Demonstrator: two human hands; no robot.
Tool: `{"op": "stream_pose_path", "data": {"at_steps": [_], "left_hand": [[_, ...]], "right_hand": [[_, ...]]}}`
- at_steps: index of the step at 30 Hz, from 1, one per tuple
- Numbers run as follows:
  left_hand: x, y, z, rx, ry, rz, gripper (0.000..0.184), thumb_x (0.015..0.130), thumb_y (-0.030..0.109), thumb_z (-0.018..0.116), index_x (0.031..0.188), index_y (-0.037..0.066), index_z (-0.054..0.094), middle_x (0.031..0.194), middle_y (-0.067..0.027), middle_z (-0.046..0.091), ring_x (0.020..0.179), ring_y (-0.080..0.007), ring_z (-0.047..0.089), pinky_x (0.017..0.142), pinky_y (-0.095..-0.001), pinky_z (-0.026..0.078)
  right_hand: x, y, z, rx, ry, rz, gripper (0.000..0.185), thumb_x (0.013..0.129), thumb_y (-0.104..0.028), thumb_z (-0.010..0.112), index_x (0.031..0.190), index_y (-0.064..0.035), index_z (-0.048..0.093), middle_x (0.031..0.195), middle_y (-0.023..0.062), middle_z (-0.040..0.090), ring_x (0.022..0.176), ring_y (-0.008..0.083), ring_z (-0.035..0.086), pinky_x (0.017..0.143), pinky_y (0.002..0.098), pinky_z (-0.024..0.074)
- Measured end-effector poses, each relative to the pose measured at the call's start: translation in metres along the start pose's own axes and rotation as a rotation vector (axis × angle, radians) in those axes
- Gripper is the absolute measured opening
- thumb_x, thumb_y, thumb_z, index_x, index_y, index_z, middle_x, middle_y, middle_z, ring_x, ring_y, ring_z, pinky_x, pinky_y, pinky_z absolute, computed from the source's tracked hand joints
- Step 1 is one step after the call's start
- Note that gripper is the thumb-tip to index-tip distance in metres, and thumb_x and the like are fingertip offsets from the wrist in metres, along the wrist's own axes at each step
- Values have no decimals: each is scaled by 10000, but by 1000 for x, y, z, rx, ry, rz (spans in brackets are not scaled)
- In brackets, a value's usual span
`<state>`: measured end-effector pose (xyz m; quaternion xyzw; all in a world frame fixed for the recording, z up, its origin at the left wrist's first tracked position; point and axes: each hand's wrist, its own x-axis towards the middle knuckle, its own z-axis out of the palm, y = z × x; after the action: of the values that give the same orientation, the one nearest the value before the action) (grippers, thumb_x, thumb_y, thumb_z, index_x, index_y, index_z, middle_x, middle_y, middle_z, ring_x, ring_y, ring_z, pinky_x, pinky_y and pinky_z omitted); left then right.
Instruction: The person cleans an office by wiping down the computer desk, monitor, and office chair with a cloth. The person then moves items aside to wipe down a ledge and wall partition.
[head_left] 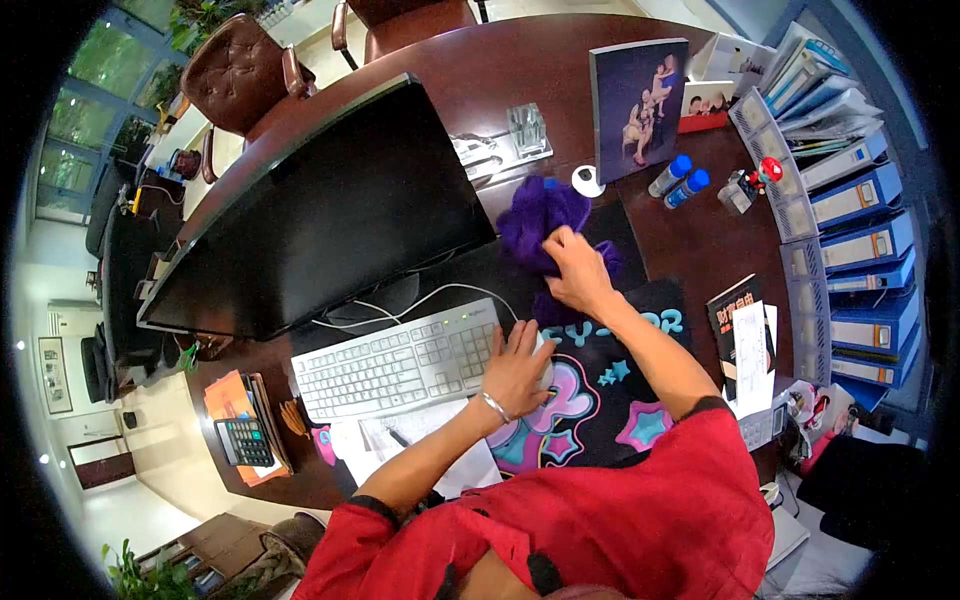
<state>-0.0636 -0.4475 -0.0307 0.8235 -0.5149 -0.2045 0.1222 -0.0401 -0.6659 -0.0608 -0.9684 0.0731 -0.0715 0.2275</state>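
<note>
Seemingly midway, pinching fluffy purple cloth (540,208) in right hand (583,274) beyond right end of rectangular white plastic keyboard (380,368), resting left hand (516,370) there with fingers spread, cloth not yet released.

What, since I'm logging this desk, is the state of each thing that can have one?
Purple cloth: bunched up
Right hand: gripping the purple cloth
Left hand: open, palm down
Monitor: screen dark
Keyboard: green lights lit
Blue-capped bottles: caps on
Photo panel: standing upright
Book: closed, partly covered
</note>
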Motion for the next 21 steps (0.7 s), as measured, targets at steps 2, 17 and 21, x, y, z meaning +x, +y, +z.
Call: {"op": "stream_pose_path", "data": {"at_steps": [2, 17, 21], "left_hand": [[-4, 1, 2, 2, 29, -15, 783, 627, 350, 799, 1291, 118, 455, 1408, -233, 357, 1350, -387, 292, 1067, -608, 228], [-9, 1, 8, 67, 58, -11, 750, 703, 478, 735, 1322, 155, 461, 1445, -210, 333, 1355, -384, 296, 1063, -642, 205], [-15, 4, 9, 41, 17, -34, 794, 672, 390, 777, 1345, 145, 435, 1460, -223, 316, 1363, -377, 303, 1072, -599, 229]], "right_hand": [[-17, 14, 7, 485, -75, -58, 346, 732, -107, 686, 1064, -17, 638, 969, 152, 607, 905, 336, 600, 779, 409, 494], [-24, -14, -24, 93, -108, -14, 458, 700, -147, 741, 1092, 0, 556, 1135, 91, 520, 978, 345, 542, 826, 436, 500], [-18, 6, -12, 862, -25, 289, 313, 799, -196, 680, 1015, 19, 610, 992, 98, 640, 939, 213, 611, 832, 358, 486]]}}
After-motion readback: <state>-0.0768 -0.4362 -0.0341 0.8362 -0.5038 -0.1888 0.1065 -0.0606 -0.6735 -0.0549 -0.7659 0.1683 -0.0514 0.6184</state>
